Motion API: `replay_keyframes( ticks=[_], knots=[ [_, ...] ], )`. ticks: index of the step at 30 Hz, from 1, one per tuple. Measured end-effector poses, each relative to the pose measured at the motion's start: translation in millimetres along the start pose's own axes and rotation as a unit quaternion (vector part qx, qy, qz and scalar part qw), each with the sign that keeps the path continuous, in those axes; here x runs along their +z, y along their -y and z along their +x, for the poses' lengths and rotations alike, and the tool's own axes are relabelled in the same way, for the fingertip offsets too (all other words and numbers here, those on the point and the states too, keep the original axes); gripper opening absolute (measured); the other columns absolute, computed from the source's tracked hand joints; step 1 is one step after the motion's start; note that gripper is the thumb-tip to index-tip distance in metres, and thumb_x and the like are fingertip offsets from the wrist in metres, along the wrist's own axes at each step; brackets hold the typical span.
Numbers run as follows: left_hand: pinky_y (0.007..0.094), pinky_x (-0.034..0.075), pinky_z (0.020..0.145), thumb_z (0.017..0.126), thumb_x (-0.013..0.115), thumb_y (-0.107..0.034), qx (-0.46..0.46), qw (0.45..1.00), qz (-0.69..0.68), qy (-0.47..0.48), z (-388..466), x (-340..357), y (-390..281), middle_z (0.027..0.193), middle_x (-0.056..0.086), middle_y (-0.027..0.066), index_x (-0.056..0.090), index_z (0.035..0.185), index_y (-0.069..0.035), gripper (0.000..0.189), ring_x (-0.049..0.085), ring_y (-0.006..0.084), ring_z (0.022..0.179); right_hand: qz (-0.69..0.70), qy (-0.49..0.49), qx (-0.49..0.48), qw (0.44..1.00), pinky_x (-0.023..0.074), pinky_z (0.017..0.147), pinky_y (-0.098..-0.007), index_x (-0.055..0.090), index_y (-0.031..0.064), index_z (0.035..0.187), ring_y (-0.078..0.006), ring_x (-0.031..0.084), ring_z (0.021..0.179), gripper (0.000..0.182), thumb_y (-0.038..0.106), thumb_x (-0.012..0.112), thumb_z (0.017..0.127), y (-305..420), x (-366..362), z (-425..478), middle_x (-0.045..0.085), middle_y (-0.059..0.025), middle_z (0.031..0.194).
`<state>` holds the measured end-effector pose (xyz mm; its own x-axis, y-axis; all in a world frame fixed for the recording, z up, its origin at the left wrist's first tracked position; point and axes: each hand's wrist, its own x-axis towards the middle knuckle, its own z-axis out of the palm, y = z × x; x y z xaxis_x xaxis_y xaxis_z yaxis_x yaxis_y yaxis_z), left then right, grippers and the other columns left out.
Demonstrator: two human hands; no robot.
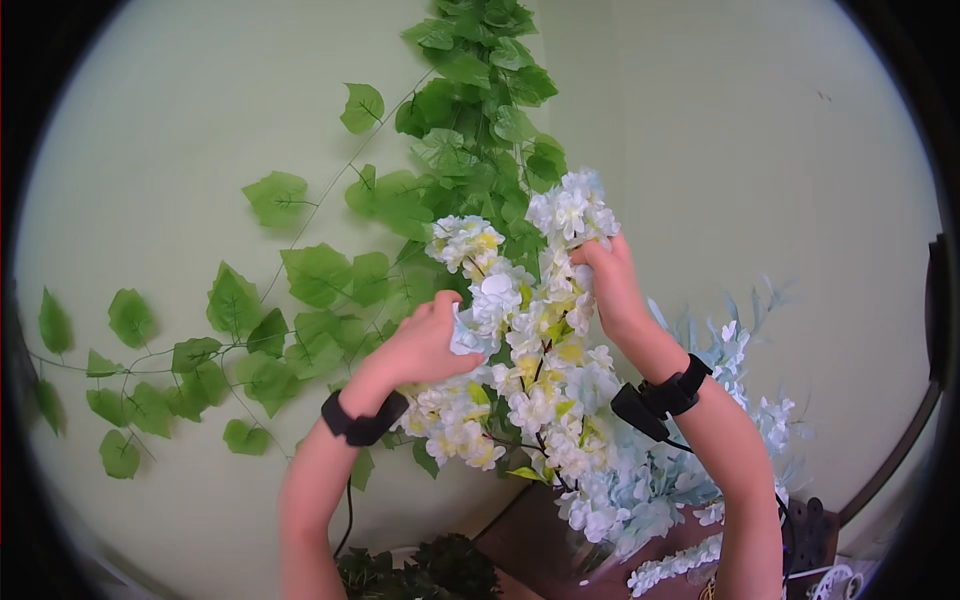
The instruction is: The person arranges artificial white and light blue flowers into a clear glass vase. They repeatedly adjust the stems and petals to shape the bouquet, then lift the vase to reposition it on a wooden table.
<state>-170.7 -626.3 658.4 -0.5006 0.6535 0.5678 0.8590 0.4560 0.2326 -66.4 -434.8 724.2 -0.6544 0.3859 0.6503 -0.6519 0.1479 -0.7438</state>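
Observation:
Both of my hands are raised among branches of white and yellow artificial blossoms [551,360] in the middle of the view. My left hand [439,337] touches a white and pale blue cluster, its thumb and fingers around the petals; whether it grips a stem is hidden. My right hand [611,277] is closed around the upper part of the tallest blossom branch, just below its top cluster. Each wrist wears a black strap with a small device. Pale blue artificial flowers [645,487] fan out below and to the right, above what seems to be a clear glass vase [592,559].
Artificial green leaf vines [480,112] hang down the pale wall [750,150] and spread left. Below stands a dark reddish-brown surface [517,532]. Dark green foliage [450,570] is at the bottom, and white metal scrollwork [836,583] at the lower right.

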Motion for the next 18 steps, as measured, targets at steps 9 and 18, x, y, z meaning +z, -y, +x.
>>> replay_keyframes(
  ticks=[9, 18],
  knots=[
    [0.034, 0.044, 0.076, 0.072, 0.063, -0.028, 0.009, 0.989, -0.146, 0.033, 71, -75, -51, 0.097, 0.058, 0.016, 0.052, 0.099, 0.001, 0.041, 0.057, 0.0258, 0.085, -0.01, 0.16, 0.035, 0.986, 0.0397, 0.078, -0.0263, 0.048, 0.0036, 0.111, -0.0115, 0.051, 0.088, 0.042, 0.003, 0.05, 0.069, 32, -36, 3, 0.056, -0.0028, 0.097],
    [0.0319, 0.032, 0.078, 0.074, 0.058, -0.015, 0.321, 0.918, 0.159, -0.171, 172, -84, -125, 0.081, 0.058, 0.0006, 0.057, 0.089, -0.011, 0.016, 0.049, 0.0182, 0.083, -0.121, 0.265, -0.084, 0.953, 0.0313, 0.087, -0.0309, 0.055, 0.0079, 0.103, -0.0169, 0.039, 0.105, 0.032, 0.02, 0.061, 0.075, 43, -62, 25, 0.048, -0.0029, 0.109]
  ],
)
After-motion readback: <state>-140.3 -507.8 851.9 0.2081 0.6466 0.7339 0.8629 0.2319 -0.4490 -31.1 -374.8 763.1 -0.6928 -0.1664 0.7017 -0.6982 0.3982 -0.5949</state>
